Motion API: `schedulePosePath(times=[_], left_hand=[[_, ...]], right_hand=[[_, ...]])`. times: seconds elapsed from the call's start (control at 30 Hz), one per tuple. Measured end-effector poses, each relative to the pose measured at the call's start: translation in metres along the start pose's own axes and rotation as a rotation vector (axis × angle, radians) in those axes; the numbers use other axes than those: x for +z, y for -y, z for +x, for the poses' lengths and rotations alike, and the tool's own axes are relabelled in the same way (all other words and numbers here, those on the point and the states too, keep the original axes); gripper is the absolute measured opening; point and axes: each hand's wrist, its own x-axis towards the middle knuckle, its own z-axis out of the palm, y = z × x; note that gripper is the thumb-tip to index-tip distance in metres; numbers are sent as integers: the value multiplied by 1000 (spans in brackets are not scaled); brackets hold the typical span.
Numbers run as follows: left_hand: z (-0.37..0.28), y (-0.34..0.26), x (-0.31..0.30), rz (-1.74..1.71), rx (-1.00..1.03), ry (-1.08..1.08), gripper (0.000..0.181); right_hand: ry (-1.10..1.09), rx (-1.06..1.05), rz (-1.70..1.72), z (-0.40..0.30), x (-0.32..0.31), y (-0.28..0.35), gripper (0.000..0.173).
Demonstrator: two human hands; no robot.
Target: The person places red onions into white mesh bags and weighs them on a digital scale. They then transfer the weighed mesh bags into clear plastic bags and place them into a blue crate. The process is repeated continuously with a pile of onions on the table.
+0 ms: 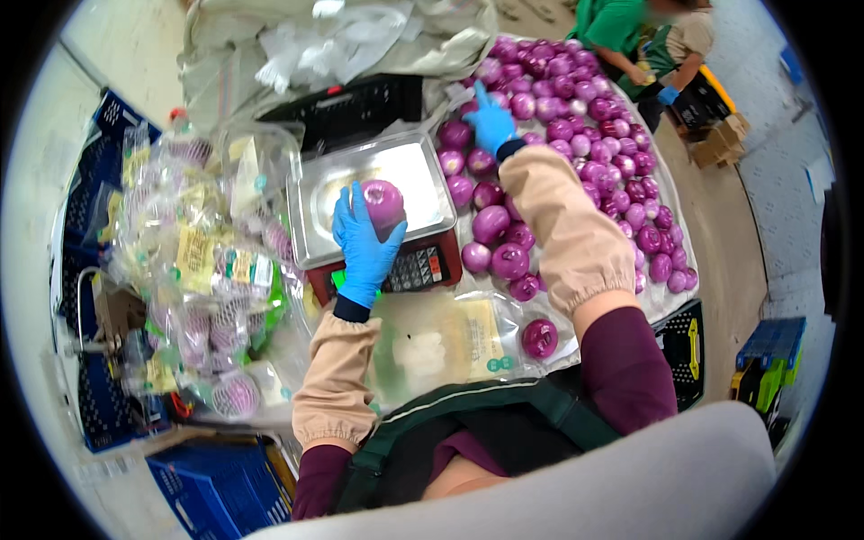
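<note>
My left hand (366, 246), in a blue glove, rests against a large red onion (383, 202) on the steel pan of a digital scale (412, 158); whether it grips the onion I cannot tell. Beyond the scale's right side, my right hand (491, 121), gloved too, reaches over the spread of red onions (567, 128), its index finger stretched out; what lies beneath the palm is hidden. A flat stack of clear plastic bags (432, 337) lies in front of the scale. One onion (539, 338) sits at the stack's right end.
Netted, bagged onions (202, 324) are heaped on the left. Behind the scale are a black crate (364, 108) and a pale woven sack (223, 61) with clear plastic on it. Two people (628, 47) stand at the upper right. Blue crates (216, 486) stand at the lower left.
</note>
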Motion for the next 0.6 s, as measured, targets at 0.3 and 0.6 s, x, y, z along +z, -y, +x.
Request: schedulePosePath(times=[0.3,0.6], left_hand=[[-218,-56,-26,-373,-384,174,38],[-222,-89,-19,-1062,-688,398,39]], right_hand=[[-399,-6,523,-32,-65,-6,30],[297,266,1027,-295,-227,127,45]])
